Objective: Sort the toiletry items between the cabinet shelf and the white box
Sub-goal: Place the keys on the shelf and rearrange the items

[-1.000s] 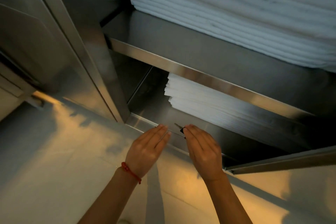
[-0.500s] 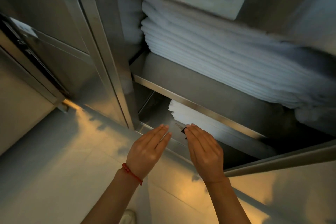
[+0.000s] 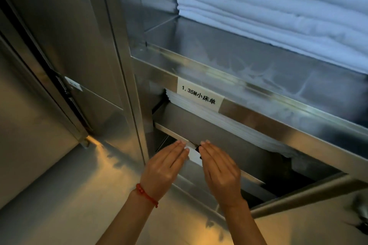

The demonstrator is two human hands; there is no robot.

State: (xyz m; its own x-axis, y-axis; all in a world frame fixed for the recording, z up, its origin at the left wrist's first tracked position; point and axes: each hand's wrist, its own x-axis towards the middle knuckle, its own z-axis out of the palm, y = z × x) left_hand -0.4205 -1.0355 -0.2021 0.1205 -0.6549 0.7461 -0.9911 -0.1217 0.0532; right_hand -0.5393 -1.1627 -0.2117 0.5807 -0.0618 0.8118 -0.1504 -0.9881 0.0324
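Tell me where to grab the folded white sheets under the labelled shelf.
Probably take the folded white sheets by their exposed left front corner, coming from the cabinet's open front and sliding under: they lie flat, and the shelf lip with the label covers the rest.

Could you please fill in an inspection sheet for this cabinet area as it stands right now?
Surface: steel shelf, bare along its front part.
Job's things: no toiletries or white box seen; small dark object between the fingertips, too small to identify.
Clutter: stacked white linens on the upper shelf, thinner folded sheets below, label on the shelf edge.
Grippers: left hand and right hand flat, apart, holding nothing visible.
Cables: nothing seen.
Surroundings: open steel door, pale floor.
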